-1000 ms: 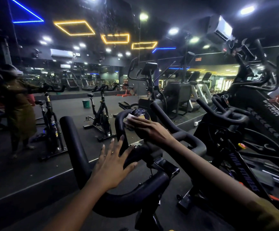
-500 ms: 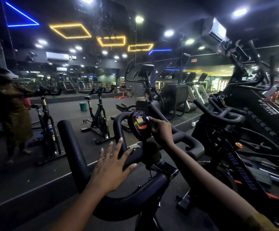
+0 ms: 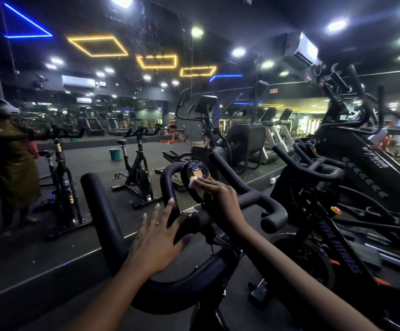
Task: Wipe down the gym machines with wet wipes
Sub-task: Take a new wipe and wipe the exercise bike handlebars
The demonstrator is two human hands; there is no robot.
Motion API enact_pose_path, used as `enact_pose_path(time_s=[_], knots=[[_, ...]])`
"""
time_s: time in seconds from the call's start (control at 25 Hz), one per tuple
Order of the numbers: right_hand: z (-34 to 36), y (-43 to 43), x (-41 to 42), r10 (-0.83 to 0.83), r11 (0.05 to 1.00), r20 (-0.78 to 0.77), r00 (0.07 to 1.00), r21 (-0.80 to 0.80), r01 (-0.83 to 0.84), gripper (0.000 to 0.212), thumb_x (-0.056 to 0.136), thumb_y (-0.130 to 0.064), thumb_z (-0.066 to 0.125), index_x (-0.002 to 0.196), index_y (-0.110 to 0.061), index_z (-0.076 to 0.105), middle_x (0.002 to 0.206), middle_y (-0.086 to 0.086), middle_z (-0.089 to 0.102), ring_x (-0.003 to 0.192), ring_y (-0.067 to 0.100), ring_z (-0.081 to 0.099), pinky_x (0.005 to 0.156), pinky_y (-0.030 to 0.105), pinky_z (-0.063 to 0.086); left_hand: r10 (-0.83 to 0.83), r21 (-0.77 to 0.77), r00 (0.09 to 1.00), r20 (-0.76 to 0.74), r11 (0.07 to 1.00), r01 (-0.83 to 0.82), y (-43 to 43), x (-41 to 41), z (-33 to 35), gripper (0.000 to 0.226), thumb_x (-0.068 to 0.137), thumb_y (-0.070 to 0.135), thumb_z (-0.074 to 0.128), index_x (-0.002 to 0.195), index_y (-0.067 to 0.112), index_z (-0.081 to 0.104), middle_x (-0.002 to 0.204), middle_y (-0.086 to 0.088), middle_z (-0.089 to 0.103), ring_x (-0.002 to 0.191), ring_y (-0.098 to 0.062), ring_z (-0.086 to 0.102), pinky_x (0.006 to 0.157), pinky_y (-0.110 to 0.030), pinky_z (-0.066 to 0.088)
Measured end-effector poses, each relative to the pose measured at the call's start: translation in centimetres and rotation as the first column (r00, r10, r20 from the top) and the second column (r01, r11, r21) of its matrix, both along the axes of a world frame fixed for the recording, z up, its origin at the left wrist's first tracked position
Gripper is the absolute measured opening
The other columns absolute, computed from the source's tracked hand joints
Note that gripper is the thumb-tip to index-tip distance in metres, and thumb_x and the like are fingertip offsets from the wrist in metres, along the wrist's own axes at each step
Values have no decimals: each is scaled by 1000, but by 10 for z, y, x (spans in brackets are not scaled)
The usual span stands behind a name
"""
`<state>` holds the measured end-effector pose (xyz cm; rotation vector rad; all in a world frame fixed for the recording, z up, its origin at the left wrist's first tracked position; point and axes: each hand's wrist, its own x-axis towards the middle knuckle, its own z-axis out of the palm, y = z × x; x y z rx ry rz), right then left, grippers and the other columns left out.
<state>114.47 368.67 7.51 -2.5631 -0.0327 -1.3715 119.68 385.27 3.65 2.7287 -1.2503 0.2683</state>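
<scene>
A black spin bike's handlebar (image 3: 103,225) fills the middle of the view, with a round console (image 3: 195,172) standing above its centre. My right hand (image 3: 220,199) holds a white wet wipe (image 3: 194,182) against the lower face of the console. My left hand (image 3: 157,242) rests flat with straight fingers on the inner loop of the handlebar, just below and left of the console. Most of the wipe is hidden under my right fingers.
A second spin bike (image 3: 313,173) stands close on the right, with larger machines behind it. A wall mirror (image 3: 98,130) ahead reflects two bikes, a green bucket (image 3: 115,154) and a standing person (image 3: 12,161). A raised floor edge runs below the mirror.
My right hand moved from behind the console's right side onto its front face, pressing the wipe there. The left hand stayed on the handlebar.
</scene>
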Motion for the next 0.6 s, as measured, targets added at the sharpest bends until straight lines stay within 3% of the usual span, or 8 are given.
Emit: enact_pose_path(time_s=[0.12,0.2,0.28,0.36,0.4,0.48,0.52,0.6], knots=[[12,-13,12,35,883,-82,996,-465,-69,35,81,-5,48,110,0,66,121,15,62,109,28,61,79,29,54,3,-8,1000,12,1000,-3,0,1,-2,135,29,82,-42,150,41,1,154,2,-30,145,-25,-20,116,-46,-8],[13,-26,14,-127,837,-217,968,-547,-13,40,89,-4,41,126,1,54,137,16,49,124,26,50,88,10,41,0,-17,1000,10,1000,0,0,1,-2,137,28,81,-43,150,40,3,154,3,-31,144,-24,-20,116,-45,-9],[6,-46,15,-244,772,-277,930,-635,13,50,92,-21,49,138,-4,38,147,12,35,135,21,35,94,-2,22,0,-20,1000,9,1000,0,1,2,-2,137,28,81,-43,150,40,3,154,3,-31,144,-24,-21,115,-45,-9],[-7,-61,13,-148,832,-406,902,-545,-108,58,93,-40,45,140,-7,39,146,10,38,135,21,35,107,18,32,0,-19,1000,17,1000,0,0,3,-3,135,28,81,-44,150,41,1,154,3,-31,144,-25,-20,115,-45,-9],[-12,-64,9,-112,839,-398,911,-528,-128,49,94,-29,45,137,-5,44,141,12,44,132,23,41,108,30,37,3,-21,1000,20,1000,-2,-1,4,-4,135,29,81,-44,149,42,1,154,2,-30,145,-25,-20,116,-46,-8],[-11,-67,-6,3,796,-370,929,-561,-226,41,87,-6,47,127,2,53,129,16,56,118,26,55,96,30,46,10,-14,1000,22,1000,-10,-2,6,-5,134,29,82,-43,149,42,3,155,2,-29,145,-25,-19,116,-47,-7],[-10,-64,-17,45,813,-447,893,-504,-293,41,84,-2,51,125,3,54,126,17,58,111,27,59,88,27,49,5,-10,1000,25,1000,-5,-1,6,-5,134,29,82,-42,149,42,2,155,2,-30,145,-25,-20,116,-47,-7],[-11,-59,-37,90,858,-388,917,-437,-269,40,81,0,51,120,2,60,121,14,62,103,25,63,77,25,50,-25,-1,999,41,1000,25,1,2,-3,131,30,82,-42,149,43,-2,154,2,-31,144,-25,-23,115,-46,-11]])
